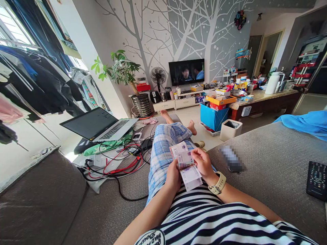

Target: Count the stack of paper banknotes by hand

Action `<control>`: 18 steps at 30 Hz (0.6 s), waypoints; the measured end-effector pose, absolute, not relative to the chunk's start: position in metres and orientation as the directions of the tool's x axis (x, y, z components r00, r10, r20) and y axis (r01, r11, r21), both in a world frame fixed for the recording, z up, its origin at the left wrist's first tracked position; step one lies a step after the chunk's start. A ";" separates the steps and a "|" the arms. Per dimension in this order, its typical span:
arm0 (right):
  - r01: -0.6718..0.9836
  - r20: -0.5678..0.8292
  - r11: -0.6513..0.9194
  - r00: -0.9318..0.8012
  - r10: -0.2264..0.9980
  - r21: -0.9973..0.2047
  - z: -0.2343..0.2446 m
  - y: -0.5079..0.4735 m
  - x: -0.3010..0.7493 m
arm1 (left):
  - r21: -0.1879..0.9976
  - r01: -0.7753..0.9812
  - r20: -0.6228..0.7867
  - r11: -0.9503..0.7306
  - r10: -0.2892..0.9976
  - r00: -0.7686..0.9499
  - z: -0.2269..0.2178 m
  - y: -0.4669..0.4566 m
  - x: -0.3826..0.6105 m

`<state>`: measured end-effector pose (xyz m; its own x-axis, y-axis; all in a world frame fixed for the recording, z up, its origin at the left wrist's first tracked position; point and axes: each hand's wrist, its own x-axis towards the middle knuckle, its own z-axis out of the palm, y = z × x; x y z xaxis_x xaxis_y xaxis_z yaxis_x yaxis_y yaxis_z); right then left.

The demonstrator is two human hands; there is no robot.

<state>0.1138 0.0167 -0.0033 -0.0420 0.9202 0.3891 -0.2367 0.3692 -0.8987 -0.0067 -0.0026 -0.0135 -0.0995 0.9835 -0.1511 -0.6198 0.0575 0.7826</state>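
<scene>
My left hand (173, 175) is closed around the lower left edge of a small stack of banknotes (179, 149), pale purple and marked 5. With thumb and fingers pinched, my right hand (203, 163) grips the right edge of the top banknote. Below my hands, more loose banknotes (191, 177) fan out over my lap, against a striped shirt (204, 221). A cream watch (218, 183) is on my right wrist. Blue plaid trousers (160, 143) cover my bent legs behind the notes.
An open laptop (99, 126) rests on a green cushion (109, 143) to the left, beside tangled cables (127, 166). On the sofa (268, 160) at right lie a blurred phone-like object (232, 158) and a remote control (316, 180). Beyond stand a white bin (230, 130) and a cluttered table (268, 98).
</scene>
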 end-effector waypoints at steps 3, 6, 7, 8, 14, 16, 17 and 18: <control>-0.260 0.395 0.368 -0.057 0.917 -0.893 -0.006 0.018 0.114 | 0.775 -0.629 -0.153 0.065 0.984 -0.087 -0.011 -0.004 -0.006; -0.286 0.405 0.364 -0.101 0.908 -0.887 -0.008 0.018 0.114 | 0.752 -0.652 -0.181 0.094 0.981 -0.068 -0.007 -0.006 -0.005; -0.285 0.412 0.368 -0.111 0.905 -0.885 -0.009 0.019 0.114 | 0.747 -0.657 -0.193 0.103 0.979 -0.066 -0.006 -0.006 -0.005; -0.280 0.417 0.374 -0.112 0.902 -0.884 -0.009 0.019 0.114 | 0.744 -0.660 -0.202 0.109 0.977 -0.066 -0.005 -0.006 -0.004; -0.277 0.386 0.356 -0.061 0.920 -0.892 -0.012 0.024 0.113 | 0.771 -0.633 -0.185 0.072 0.976 -0.114 -0.006 -0.007 -0.005; -0.269 0.371 0.349 -0.033 0.928 -0.898 -0.015 0.028 0.113 | 0.789 -0.610 -0.174 0.070 0.978 -0.112 -0.007 -0.007 -0.006; -0.265 0.366 0.348 -0.020 0.931 -0.900 -0.017 0.030 0.112 | 0.797 -0.601 -0.169 0.069 0.979 -0.111 -0.008 -0.007 -0.007; -0.262 0.360 0.345 -0.008 0.933 -0.901 -0.019 0.032 0.112 | 0.801 -0.594 -0.166 0.068 0.980 -0.113 -0.008 -0.007 -0.007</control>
<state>0.1123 0.0317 -0.0194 -0.0084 0.9329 0.3600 -0.2622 0.3454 -0.9011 -0.0068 -0.0072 -0.0080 -0.1128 0.9796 -0.1662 -0.5944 0.0675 0.8013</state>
